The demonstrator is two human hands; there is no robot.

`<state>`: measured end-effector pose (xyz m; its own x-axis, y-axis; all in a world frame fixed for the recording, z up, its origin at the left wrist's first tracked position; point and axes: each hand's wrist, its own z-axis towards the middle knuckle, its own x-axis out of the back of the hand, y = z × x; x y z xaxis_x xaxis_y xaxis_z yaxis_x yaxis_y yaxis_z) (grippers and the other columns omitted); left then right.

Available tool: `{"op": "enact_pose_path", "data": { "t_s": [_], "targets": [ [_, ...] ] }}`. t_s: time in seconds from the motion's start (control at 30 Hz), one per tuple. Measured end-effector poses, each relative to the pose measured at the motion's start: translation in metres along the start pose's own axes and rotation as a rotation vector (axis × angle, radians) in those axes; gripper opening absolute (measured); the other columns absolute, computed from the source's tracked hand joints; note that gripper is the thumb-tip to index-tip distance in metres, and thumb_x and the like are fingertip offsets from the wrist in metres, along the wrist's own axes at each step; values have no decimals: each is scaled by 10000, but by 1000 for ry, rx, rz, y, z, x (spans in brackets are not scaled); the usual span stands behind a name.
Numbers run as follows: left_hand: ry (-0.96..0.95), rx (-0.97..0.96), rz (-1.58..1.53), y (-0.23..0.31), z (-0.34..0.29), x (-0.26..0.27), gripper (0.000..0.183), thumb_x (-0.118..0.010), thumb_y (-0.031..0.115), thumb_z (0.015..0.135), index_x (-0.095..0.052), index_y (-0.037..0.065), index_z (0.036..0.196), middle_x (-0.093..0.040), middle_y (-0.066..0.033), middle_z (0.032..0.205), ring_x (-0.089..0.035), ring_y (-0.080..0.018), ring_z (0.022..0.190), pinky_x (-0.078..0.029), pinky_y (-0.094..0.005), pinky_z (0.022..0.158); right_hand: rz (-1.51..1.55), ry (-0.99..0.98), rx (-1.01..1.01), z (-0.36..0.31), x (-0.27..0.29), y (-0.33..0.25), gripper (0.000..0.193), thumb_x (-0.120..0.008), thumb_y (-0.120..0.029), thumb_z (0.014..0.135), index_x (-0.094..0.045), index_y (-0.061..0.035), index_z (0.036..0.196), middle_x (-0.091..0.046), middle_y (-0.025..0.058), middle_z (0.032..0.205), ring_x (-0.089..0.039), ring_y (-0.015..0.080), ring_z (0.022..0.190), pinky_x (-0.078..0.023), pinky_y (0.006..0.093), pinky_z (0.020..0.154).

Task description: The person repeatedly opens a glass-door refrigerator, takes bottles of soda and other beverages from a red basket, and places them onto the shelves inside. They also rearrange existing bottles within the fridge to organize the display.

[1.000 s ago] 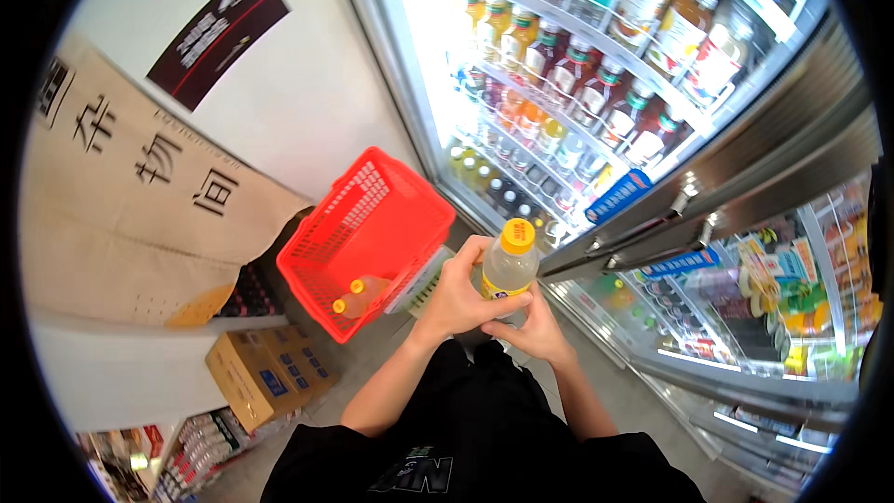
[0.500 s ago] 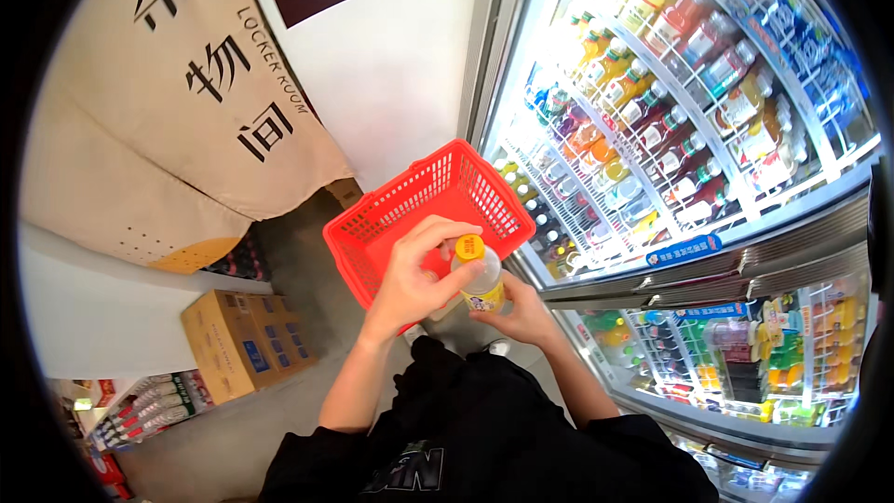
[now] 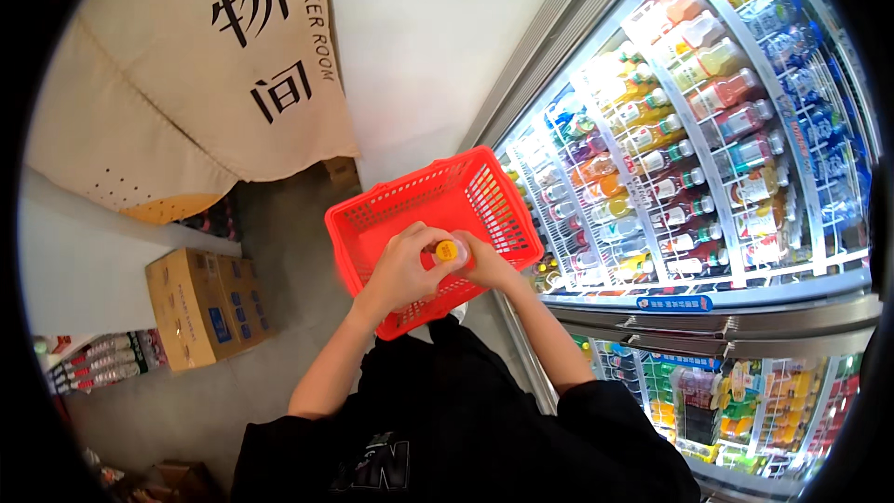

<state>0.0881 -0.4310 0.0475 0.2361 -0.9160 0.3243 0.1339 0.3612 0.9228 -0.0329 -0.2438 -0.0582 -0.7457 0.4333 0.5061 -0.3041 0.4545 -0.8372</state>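
Note:
A bottle with a yellow cap [image 3: 448, 251] points its top up at me between both hands. My left hand [image 3: 407, 265] curves its thumb and fingers around the neck from the left. From the right, my right hand [image 3: 486, 263] closes on the bottle's side. The hands hide most of the bottle's body and label. Beneath them is a red plastic shopping basket [image 3: 424, 317] with slotted walls; its floor shows nothing in it around the hands.
A lit drinks fridge [image 3: 689, 303] with shelves of bottles fills the right side. Cardboard boxes [image 3: 191, 312] stand on the floor at left, below a beige cloth curtain [image 3: 205, 121]. A white wall [image 3: 410, 65] lies ahead.
The bottle has shifted slightly left and become more upright, so its label is now hidden. My right hand has moved up beside the cap. The view has turned, showing more of the fridge.

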Motion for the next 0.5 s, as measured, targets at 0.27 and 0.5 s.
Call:
{"op": "enact_pose_path", "data": {
  "t_s": [0.27, 0.5],
  "targets": [
    [-41, 165, 199, -69, -4, -54, 321, -817, 168, 745, -683, 0, 983, -658, -127, 873, -646, -225, 769, -534, -326, 740, -228, -303, 5, 51, -13, 89, 507, -717, -163, 790, -600, -85, 1277, -650, 203, 1206, -628, 346, 1127, -508, 427, 962],
    [-87, 290, 173, -69, -14, -70, 329, -833, 184, 721, -680, -3, 944, -668, -117, 867, -653, -215, 780, -537, -328, 747, -253, -501, -271, 70, -41, 121, 409, -584, -299, 921, -635, -54, 1245, -632, 217, 1232, -616, 369, 1126, -492, 442, 972]
  ]
}}
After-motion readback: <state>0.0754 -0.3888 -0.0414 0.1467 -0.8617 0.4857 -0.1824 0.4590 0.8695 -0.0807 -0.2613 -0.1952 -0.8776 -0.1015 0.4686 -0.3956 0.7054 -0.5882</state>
